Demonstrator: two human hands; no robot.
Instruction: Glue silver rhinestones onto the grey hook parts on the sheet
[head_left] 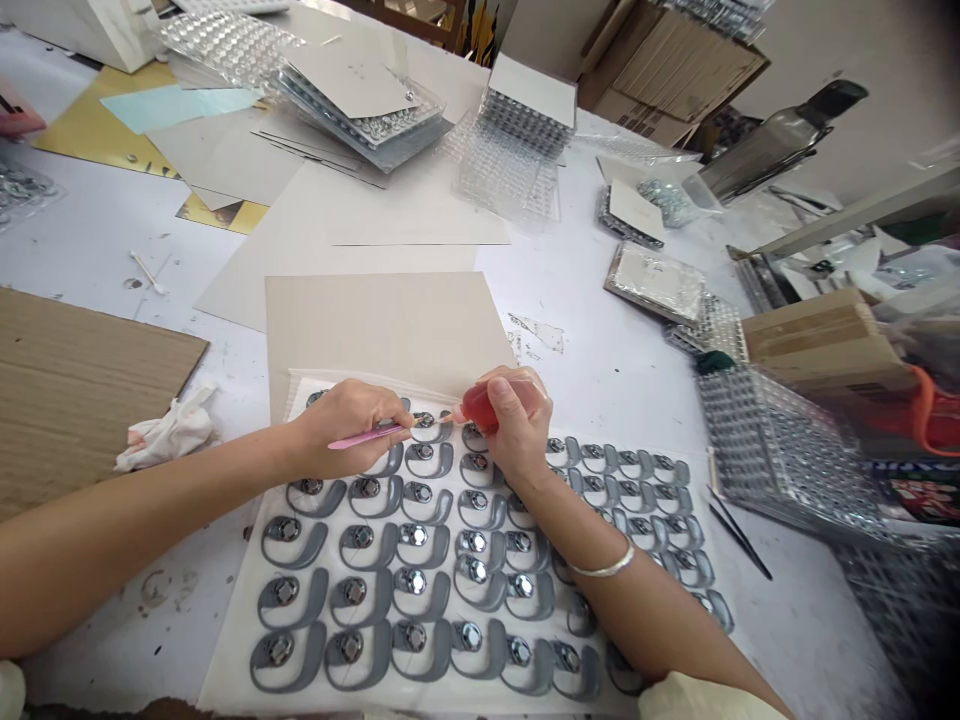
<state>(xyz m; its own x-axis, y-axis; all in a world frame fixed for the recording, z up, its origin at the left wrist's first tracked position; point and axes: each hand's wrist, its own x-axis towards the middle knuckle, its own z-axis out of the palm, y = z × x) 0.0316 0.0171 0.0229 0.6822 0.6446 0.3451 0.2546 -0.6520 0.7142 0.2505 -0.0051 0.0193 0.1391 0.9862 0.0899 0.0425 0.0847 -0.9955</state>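
My left hand (352, 425) is closed around slim pink tweezers (367, 436), whose thin tip points right. A small squeeze bottle of red liquid (504, 400) lies in my right hand (519, 430), its narrow nozzle aimed left. The tweezers' tip and the nozzle nearly meet above a round metal setting (424, 420) near the top of a white sheet (232, 640). Rows of grey curved pieces with round, shiny faceted centres (356, 590) cover that sheet beneath both hands. My hands and forearms hide some of them.
Beige card (382, 320) lies beyond the sheet. At left are brown cardboard (82, 390) and a crumpled tissue (169, 430). Black tweezers (741, 535) rest at right, near stacked clear trays (780, 450) and a carton (817, 335). Card-topped trays (360, 80) stand at the back.
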